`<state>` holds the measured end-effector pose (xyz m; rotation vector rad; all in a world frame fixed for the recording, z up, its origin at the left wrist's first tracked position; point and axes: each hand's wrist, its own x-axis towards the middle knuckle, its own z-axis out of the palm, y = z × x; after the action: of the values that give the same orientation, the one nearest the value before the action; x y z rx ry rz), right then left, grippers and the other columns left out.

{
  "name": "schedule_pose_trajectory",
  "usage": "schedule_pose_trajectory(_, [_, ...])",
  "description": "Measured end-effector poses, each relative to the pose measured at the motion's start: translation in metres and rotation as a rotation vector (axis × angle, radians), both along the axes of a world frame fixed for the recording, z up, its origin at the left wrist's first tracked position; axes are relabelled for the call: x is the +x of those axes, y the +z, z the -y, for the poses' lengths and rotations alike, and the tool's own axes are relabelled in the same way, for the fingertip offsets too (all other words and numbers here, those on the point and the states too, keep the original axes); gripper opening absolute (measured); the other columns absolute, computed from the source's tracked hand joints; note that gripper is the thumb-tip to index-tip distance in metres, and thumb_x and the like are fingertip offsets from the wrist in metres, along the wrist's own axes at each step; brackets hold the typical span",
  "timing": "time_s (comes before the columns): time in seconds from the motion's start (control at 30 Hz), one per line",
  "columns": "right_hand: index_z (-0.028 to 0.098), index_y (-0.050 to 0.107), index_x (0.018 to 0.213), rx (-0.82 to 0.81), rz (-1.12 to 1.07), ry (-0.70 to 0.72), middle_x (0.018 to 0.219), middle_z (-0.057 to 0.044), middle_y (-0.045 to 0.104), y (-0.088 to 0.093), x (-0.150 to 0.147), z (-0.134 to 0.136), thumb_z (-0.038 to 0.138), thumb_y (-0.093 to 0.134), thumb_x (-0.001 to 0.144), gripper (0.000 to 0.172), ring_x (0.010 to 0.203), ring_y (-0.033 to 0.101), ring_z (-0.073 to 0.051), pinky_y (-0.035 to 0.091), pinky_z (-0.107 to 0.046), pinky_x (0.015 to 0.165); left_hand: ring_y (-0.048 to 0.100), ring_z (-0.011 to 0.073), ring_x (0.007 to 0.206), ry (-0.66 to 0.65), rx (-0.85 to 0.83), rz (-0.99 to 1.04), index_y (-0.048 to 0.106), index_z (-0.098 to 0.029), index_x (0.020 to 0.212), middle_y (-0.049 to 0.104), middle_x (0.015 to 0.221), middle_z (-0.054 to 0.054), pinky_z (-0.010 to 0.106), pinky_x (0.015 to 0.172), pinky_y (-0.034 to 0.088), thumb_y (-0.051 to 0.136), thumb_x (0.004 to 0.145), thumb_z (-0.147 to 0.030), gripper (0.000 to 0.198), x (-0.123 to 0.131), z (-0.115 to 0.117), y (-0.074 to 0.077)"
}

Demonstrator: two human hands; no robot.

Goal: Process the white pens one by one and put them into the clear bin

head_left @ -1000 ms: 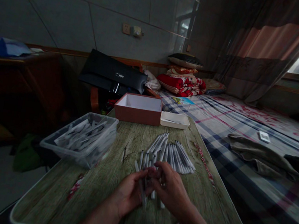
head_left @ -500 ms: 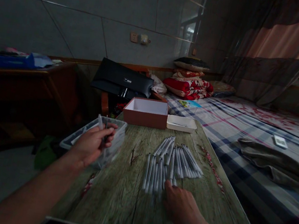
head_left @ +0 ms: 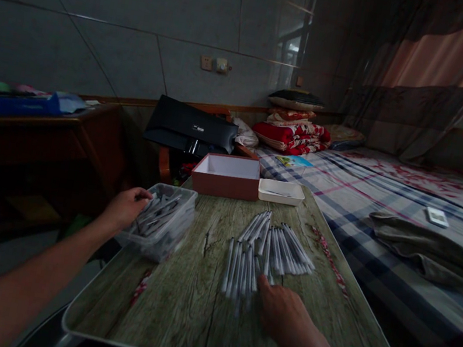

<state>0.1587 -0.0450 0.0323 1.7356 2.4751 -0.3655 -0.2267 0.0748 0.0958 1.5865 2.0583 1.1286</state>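
Observation:
My left hand is at the left rim of a clear plastic container, with thumb and fingers closed on the edge. Inside lies a jumble of grey and translucent pen parts. On the tabletop, slim clear pens with dark tips lie side by side in uneven, fanned groups. My right hand rests at their near end, its fingers curled and the index fingertip against the lower end of one pen. The palm hides its other fingertips.
A brown box with a white inside and a shallow cream tray stand at the table's far end. The wood-patterned table has a rounded pale edge. Beside it on the right is a bed; a black monitor leans behind.
My left hand, which held a translucent pen part over the container, has moved left to its rim; the part no longer shows in it. The container's left side sits further right. My right hand is nearly still.

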Motion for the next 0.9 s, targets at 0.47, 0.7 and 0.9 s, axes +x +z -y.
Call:
schedule_pose_trajectory(0.47, [0.012, 0.054, 0.117, 0.054, 0.007, 0.026, 0.084, -0.015, 0.073, -0.012, 0.007, 0.000, 0.006, 0.048, 0.070, 0.047, 0.076, 0.070, -0.026, 0.039, -0.026, 0.056, 0.055, 0.0264, 0.091, -0.078, 0.032, -0.866, 0.058, -0.017, 0.103, 0.057, 0.097, 0.010, 0.028, 0.073, 0.039, 0.055, 0.079, -0.042, 0.034, -0.023, -0.002, 0.012])
schedule_pose_trajectory(0.7, [0.013, 0.055, 0.112, 0.033, -0.004, 0.020, 0.090, -0.014, 0.072, -0.007, 0.007, -0.003, 0.005, 0.046, 0.071, 0.043, 0.078, 0.070, -0.027, 0.040, -0.027, 0.057, 0.053, 0.0155, 0.060, -0.074, -0.059, -0.449, 0.058, -0.018, 0.088, 0.057, 0.066, -0.004, 0.021, 0.057, 0.031, 0.068, 0.070, -0.035, 0.026, -0.022, -0.012, 0.013])
schedule_pose_trajectory(0.9, [0.010, 0.052, 0.120, 0.017, -0.064, -0.011, 0.094, -0.016, 0.071, -0.003, 0.006, 0.003, 0.005, 0.044, 0.072, 0.049, 0.083, 0.068, -0.025, 0.041, -0.030, 0.064, 0.055, 0.0166, 0.062, -0.192, -0.118, -0.373, 0.063, -0.019, 0.065, 0.060, 0.061, -0.003, 0.022, 0.060, 0.033, 0.071, 0.058, -0.020, 0.011, -0.025, -0.019, 0.005])
